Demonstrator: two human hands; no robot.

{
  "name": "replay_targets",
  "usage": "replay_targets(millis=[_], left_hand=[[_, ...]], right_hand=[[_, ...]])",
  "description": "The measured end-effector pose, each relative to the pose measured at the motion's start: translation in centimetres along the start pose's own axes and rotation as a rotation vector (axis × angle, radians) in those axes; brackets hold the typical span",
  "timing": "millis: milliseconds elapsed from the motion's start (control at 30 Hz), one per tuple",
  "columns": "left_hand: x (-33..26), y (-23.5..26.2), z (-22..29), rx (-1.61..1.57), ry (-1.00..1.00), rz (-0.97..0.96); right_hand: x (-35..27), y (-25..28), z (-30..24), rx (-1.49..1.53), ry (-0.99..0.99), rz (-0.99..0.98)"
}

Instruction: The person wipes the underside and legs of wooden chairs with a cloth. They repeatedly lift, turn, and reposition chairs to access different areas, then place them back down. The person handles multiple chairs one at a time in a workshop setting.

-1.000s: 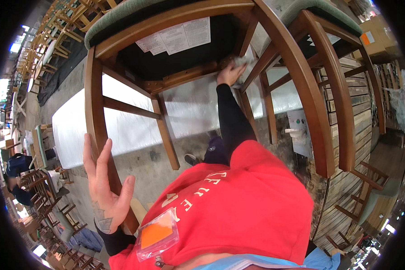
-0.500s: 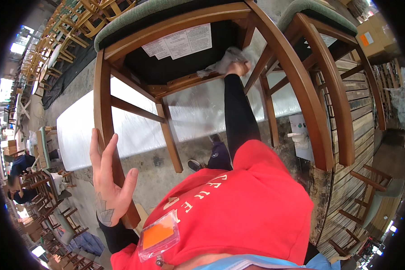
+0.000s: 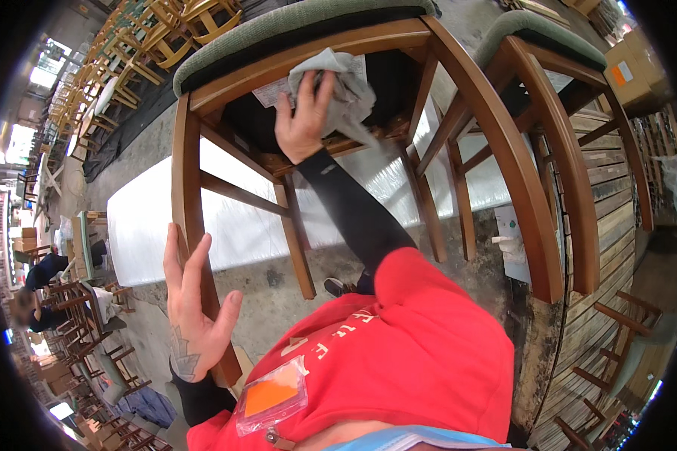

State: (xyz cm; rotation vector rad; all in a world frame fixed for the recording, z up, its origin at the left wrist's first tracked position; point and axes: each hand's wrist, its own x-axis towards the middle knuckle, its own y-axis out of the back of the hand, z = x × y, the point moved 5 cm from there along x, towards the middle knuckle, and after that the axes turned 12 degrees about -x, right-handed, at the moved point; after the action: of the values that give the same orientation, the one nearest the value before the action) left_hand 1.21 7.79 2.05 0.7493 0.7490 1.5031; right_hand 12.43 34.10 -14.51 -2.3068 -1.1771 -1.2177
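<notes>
A brown wooden chair (image 3: 189, 177) with a green-grey padded seat (image 3: 293, 28) has its underside facing me. On the black panel under the seat are white paper labels (image 3: 271, 93), partly covered. My right hand (image 3: 302, 126) presses a crumpled pale grey cloth (image 3: 338, 94) against them, fingers spread over the cloth. Its loose end hangs past the seat frame. My left hand (image 3: 199, 308) is beside the near left chair leg, fingers stretched and thumb apart, holding nothing. Whether its palm touches the leg is hard to see.
A second similar chair (image 3: 557, 150) stands close on the right, by slatted wooden boards (image 3: 598, 195). Behind is a long surface under shiny plastic wrap (image 3: 147, 218). A cardboard box (image 3: 633, 71) lies far right. Many wooden chair frames crowd the far left; a person (image 3: 45, 274) is below them.
My right hand and the cloth have moved left, from the seat frame's right corner onto the labels. The left hand stays by the leg. The whole view has shifted slightly.
</notes>
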Motion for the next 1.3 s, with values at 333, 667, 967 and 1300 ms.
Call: replay_targets(millis=[333, 667, 967, 1300], left_hand=[[-0.2, 0.2, -0.4, -0.128, 0.032, -0.006], [-0.6, 0.3, -1.1, -0.14, 0.014, 0.022], [-0.2, 0.4, -0.5, -0.06, -0.02, -0.003], [-0.2, 0.5, -0.9, -0.176, 0.027, 0.009]], right_hand=[[0.4, 7.6, 3.2, 1.072, -0.751, -0.263], [-2.3, 9.7, 3.8, 0.779, -0.849, -0.163], [2.4, -2.5, 1.9, -0.223, 0.405, 0.005], [-0.1, -2.3, 6.3, -0.04, 0.348, -0.422]])
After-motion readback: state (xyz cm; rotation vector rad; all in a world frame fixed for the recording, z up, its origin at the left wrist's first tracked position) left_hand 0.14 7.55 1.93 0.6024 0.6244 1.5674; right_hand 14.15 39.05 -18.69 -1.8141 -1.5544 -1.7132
